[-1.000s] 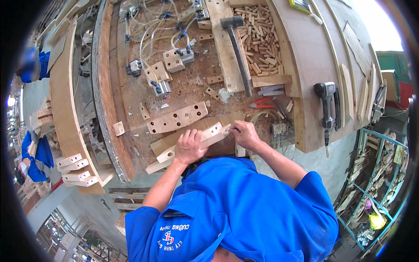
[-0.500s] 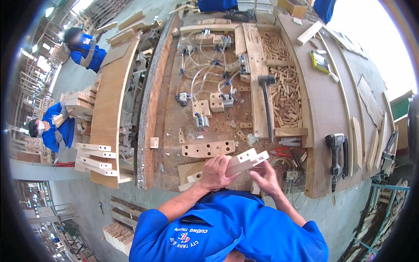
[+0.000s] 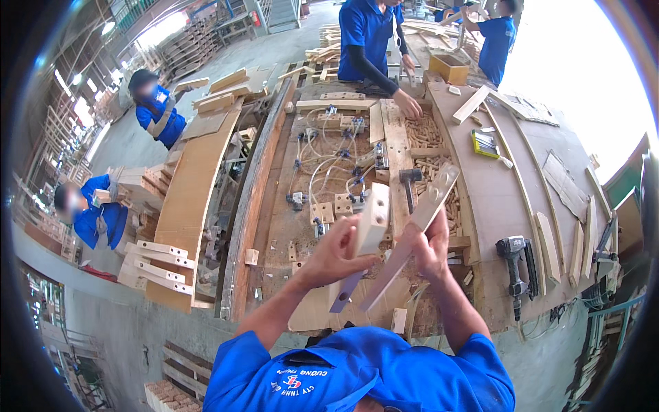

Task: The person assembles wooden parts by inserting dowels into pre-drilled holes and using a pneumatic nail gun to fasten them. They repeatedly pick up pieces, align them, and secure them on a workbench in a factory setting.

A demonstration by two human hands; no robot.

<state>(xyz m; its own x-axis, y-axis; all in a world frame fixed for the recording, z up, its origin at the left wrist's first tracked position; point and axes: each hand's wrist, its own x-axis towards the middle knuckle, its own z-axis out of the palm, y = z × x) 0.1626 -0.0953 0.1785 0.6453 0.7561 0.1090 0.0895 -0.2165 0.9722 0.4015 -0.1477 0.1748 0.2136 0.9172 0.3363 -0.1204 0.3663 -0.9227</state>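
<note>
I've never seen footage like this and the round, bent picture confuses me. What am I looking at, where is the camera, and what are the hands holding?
The camera sits on a worker's head and looks down through a fisheye lens, so straight edges bend. The blue sleeves at the bottom are that person's own arms. The left hand holds a drilled wooden piece; the right hand holds a longer drilled wooden strip. Below them is a workbench with a hammer, a tray of wooden dowels and a nail gun. Other workers stand at the far end.

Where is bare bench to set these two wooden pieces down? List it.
Free: the plain plywood panel between the tray of small wooden dowels and the thin curved wooden strips, above the black nail gun. Crowded: the clamp-and-hose jig.
</note>
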